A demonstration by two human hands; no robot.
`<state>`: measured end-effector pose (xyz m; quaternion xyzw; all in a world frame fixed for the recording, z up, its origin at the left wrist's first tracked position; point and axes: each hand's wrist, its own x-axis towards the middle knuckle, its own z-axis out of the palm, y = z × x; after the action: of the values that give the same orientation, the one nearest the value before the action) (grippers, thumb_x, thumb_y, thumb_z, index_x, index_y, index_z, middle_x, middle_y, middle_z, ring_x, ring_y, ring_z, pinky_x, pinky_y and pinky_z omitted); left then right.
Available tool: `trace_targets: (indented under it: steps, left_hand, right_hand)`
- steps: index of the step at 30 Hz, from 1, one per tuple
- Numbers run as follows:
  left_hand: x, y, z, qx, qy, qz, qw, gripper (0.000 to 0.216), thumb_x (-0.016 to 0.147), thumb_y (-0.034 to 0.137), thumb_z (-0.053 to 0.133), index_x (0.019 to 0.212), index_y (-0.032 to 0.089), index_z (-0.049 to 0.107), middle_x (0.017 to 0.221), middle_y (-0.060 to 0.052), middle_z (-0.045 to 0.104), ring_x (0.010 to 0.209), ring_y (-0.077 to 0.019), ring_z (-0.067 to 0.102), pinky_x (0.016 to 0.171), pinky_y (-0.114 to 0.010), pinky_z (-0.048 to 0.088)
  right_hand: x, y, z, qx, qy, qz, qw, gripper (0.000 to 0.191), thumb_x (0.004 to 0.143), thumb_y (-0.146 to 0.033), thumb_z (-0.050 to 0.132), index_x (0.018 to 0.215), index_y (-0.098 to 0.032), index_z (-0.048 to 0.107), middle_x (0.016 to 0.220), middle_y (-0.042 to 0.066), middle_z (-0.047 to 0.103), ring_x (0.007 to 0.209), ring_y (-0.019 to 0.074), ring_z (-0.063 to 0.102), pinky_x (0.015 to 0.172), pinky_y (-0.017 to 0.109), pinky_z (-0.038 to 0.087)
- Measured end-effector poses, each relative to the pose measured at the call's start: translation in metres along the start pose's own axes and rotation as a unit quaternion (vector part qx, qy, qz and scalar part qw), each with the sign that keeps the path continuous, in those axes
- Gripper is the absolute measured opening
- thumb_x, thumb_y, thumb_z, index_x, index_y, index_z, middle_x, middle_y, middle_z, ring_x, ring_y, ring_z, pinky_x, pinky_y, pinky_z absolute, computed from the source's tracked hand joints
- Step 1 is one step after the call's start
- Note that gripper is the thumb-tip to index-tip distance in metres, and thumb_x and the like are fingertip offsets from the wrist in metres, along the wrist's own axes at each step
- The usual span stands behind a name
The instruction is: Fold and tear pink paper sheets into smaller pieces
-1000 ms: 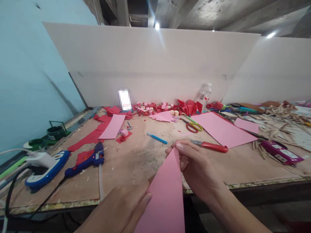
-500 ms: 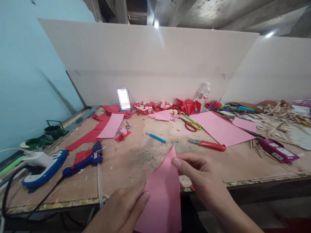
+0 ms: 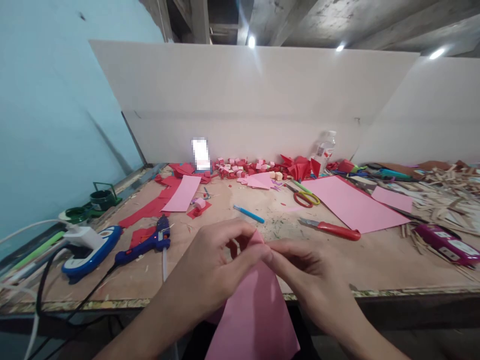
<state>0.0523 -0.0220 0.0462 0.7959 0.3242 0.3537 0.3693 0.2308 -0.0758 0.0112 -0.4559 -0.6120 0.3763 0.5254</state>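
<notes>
A pink sheet of paper [image 3: 257, 310] hangs from my two hands in front of the table's near edge, its top narrowed to a folded point. My left hand [image 3: 221, 265] pinches that top with thumb and fingers. Right beside it, my right hand [image 3: 307, 272] pinches the same part, the two thumbs touching. The fingertips behind the paper are hidden. Just beyond the hands lie a blue pen-like tool [image 3: 248, 214] and a red-handled utility knife [image 3: 330, 228].
On the left are a blue glue gun [image 3: 144, 247] and a power strip [image 3: 92, 252] with cables. Scissors [image 3: 305, 198], a large pink sheet [image 3: 352, 202] and a purple packet [image 3: 446, 243] lie to the right. Small paper cubes [image 3: 240, 167] and a bottle [image 3: 325, 147] stand at the back.
My left hand has moved up from the paper's left side to its top, meeting my right hand there. The camera view has shifted slightly left.
</notes>
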Motion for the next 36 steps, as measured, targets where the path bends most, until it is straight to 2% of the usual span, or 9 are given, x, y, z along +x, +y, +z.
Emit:
trace_targets:
  steps: [2, 5, 11, 14, 17, 21, 26, 33, 36]
  left_hand:
    - [0.005, 0.004, 0.002, -0.018, 0.008, 0.019, 1.000, 0.022, 0.093, 0.026, 0.063, 0.072, 0.022, 0.069, 0.071, 0.006, 0.065, 0.068, -0.0111, 0.056, 0.063, -0.021, 0.042]
    - [0.008, 0.005, 0.002, -0.049, 0.043, 0.017, 0.998, 0.027, 0.092, 0.025, 0.061, 0.066, 0.020, 0.067, 0.068, 0.004, 0.062, 0.065, -0.0115, 0.053, 0.063, -0.022, 0.042]
    - [0.033, -0.002, -0.013, -0.110, 0.207, 0.012, 0.972, 0.025, 0.085, 0.030, 0.067, 0.064, 0.018, 0.064, 0.063, 0.003, 0.052, 0.060, -0.0122, 0.046, 0.057, -0.023, 0.038]
    - [0.052, -0.015, -0.026, -0.132, 0.257, 0.004, 0.957, 0.024, 0.084, 0.032, 0.071, 0.064, 0.019, 0.065, 0.062, 0.003, 0.049, 0.057, -0.0115, 0.041, 0.053, -0.023, 0.034]
    - [0.066, -0.031, -0.035, -0.172, 0.273, -0.010, 0.947, 0.024, 0.082, 0.033, 0.073, 0.064, 0.019, 0.066, 0.063, 0.002, 0.048, 0.055, -0.0113, 0.041, 0.051, -0.024, 0.033]
    - [0.075, -0.046, -0.033, -0.212, 0.273, -0.029, 0.938, 0.025, 0.079, 0.033, 0.078, 0.064, 0.018, 0.066, 0.063, 0.002, 0.050, 0.055, -0.0101, 0.042, 0.051, -0.022, 0.034]
    - [0.082, -0.054, -0.029, -0.226, 0.288, -0.034, 0.930, 0.025, 0.078, 0.036, 0.079, 0.067, 0.017, 0.066, 0.062, 0.004, 0.049, 0.053, -0.0084, 0.041, 0.049, -0.020, 0.032]
    - [0.084, -0.062, -0.035, -0.225, 0.290, -0.055, 0.929, 0.027, 0.073, 0.037, 0.081, 0.065, 0.016, 0.067, 0.062, 0.003, 0.053, 0.052, -0.0086, 0.044, 0.049, -0.022, 0.034]
    - [0.084, -0.065, -0.034, -0.228, 0.293, -0.055, 0.927, 0.029, 0.073, 0.038, 0.082, 0.063, 0.016, 0.065, 0.061, 0.003, 0.052, 0.052, -0.0089, 0.044, 0.049, -0.022, 0.034]
  right_hand:
    - [-0.001, -0.001, 0.000, -0.016, 0.002, -0.006, 1.000, 0.024, 0.098, -0.040, 0.067, 0.094, -0.029, 0.087, 0.076, 0.000, 0.075, 0.074, 0.0209, 0.069, 0.063, 0.026, 0.052]
    - [-0.005, 0.002, -0.001, -0.062, 0.016, -0.014, 0.998, 0.032, 0.100, -0.041, 0.062, 0.084, -0.023, 0.084, 0.076, 0.002, 0.074, 0.071, 0.0208, 0.067, 0.060, 0.026, 0.049]
    - [-0.021, 0.027, -0.013, -0.117, 0.024, 0.030, 0.992, 0.044, 0.100, -0.049, 0.059, 0.070, -0.021, 0.075, 0.067, 0.002, 0.066, 0.068, 0.0216, 0.062, 0.062, 0.028, 0.048]
    - [-0.029, 0.045, -0.025, -0.123, 0.009, 0.067, 0.990, 0.048, 0.101, -0.053, 0.057, 0.068, -0.020, 0.071, 0.066, 0.002, 0.062, 0.066, 0.0210, 0.059, 0.058, 0.028, 0.043]
    - [-0.034, 0.056, -0.037, -0.135, 0.006, 0.083, 0.987, 0.048, 0.100, -0.054, 0.057, 0.067, -0.021, 0.068, 0.066, 0.002, 0.061, 0.066, 0.0215, 0.058, 0.057, 0.029, 0.041]
    - [-0.033, 0.055, -0.051, -0.141, 0.010, 0.100, 0.985, 0.045, 0.098, -0.055, 0.059, 0.073, -0.021, 0.073, 0.070, 0.004, 0.068, 0.069, 0.0227, 0.062, 0.060, 0.029, 0.044]
    - [-0.031, 0.053, -0.063, -0.111, -0.027, 0.133, 0.984, 0.045, 0.096, -0.058, 0.061, 0.076, -0.020, 0.076, 0.076, 0.006, 0.072, 0.074, 0.0250, 0.065, 0.064, 0.030, 0.050]
    - [-0.039, 0.061, -0.070, -0.078, -0.014, 0.139, 0.987, 0.041, 0.094, -0.055, 0.067, 0.076, -0.021, 0.080, 0.071, 0.005, 0.069, 0.068, 0.0230, 0.063, 0.062, 0.029, 0.052]
    - [-0.039, 0.061, -0.075, -0.088, 0.002, 0.136, 0.987, 0.035, 0.091, -0.052, 0.071, 0.078, -0.022, 0.081, 0.075, 0.005, 0.072, 0.070, 0.0230, 0.065, 0.061, 0.029, 0.051]
